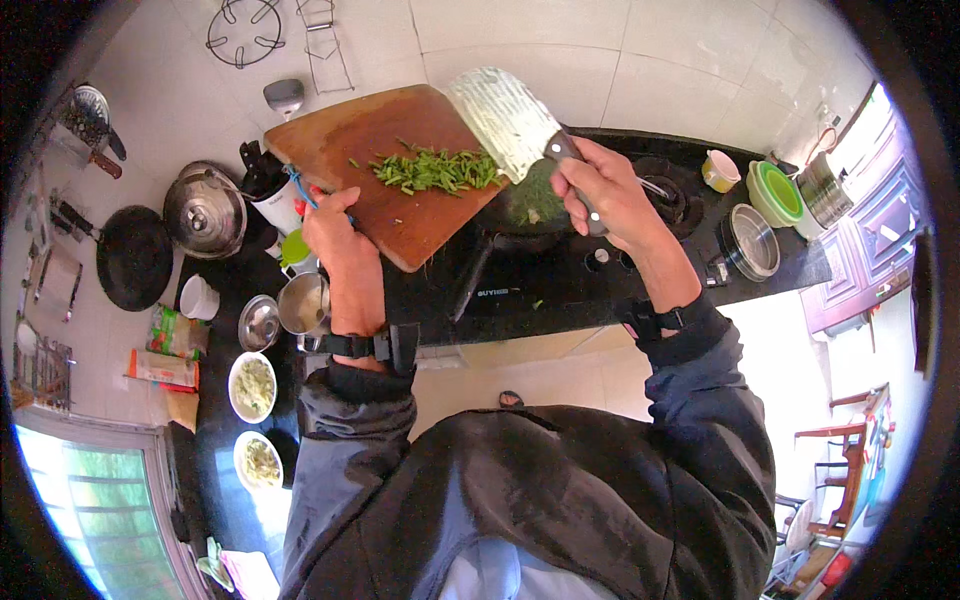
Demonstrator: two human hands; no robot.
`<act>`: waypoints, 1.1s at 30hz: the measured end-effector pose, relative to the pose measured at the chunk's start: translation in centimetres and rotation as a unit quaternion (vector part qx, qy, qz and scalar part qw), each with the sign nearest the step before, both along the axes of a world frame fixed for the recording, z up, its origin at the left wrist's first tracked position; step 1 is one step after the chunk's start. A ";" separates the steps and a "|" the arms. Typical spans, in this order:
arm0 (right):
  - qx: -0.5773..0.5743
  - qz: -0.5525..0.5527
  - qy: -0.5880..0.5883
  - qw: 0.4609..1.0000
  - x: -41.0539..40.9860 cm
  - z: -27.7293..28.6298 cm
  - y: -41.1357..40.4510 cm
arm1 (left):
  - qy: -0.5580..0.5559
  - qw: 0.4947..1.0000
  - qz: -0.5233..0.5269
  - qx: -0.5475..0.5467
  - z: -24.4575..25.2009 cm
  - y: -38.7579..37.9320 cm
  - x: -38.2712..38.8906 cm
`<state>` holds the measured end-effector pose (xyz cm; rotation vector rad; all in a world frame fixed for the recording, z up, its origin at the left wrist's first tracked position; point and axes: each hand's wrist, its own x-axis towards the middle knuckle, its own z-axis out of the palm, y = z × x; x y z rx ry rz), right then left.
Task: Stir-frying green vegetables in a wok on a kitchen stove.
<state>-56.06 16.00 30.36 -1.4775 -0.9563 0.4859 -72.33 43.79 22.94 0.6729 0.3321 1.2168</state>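
Note:
My left hand (337, 225) grips the near left edge of a wooden cutting board (337, 142), beside a blue cord tied at its corner. The board is held up over the stove. Chopped green vegetable stems (431, 171) lie on it towards its right side. My right hand (611, 191) is closed around the dark riveted handle of a cleaver (506, 120). The cleaver's wet blade slants across the board's right edge, its lower corner close to the stems. Partly hidden below the blade and board is a dark wok (480, 277) with greens (534, 196) inside.
A metal pot (302, 300) stands left of my left forearm. Two white bowls of shredded food (253, 386) (259, 459) sit on the left counter. A second burner (667, 195), a green basin (776, 191) and steel bowls (752, 240) are on the right. A frying pan (135, 257) hangs on the left wall.

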 end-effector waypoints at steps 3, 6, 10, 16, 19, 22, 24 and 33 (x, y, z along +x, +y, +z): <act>0.010 0.040 0.002 0.999 -1.6 1.1 2.1 | -0.012 1.000 0.005 0.002 0.1 -0.5 0.5; 0.012 0.075 -0.010 0.997 -2.3 1.2 3.5 | 0.023 0.996 0.045 0.069 -0.9 -0.6 0.7; -0.042 0.099 -0.013 0.994 -1.3 0.3 2.9 | 0.032 0.999 0.043 -0.008 -1.0 -0.1 1.2; -0.039 0.007 -0.037 0.999 3.0 0.9 -1.3 | -0.002 0.999 0.026 -0.024 0.4 -1.4 0.2; -0.054 0.039 -0.030 0.997 1.3 0.7 -1.6 | -0.022 0.999 0.022 -0.016 -0.5 -0.4 0.0; -0.101 0.095 -0.028 0.990 -0.8 -0.3 -0.2 | -0.014 1.000 0.012 -0.007 -1.5 0.7 0.9; -0.092 0.142 -0.002 0.986 -1.8 -1.7 1.3 | 0.005 0.999 0.034 -0.008 -1.1 0.2 1.0; -0.124 0.131 -0.050 0.982 3.5 -5.3 3.5 | -0.007 1.000 0.006 0.017 -0.9 -0.9 -0.8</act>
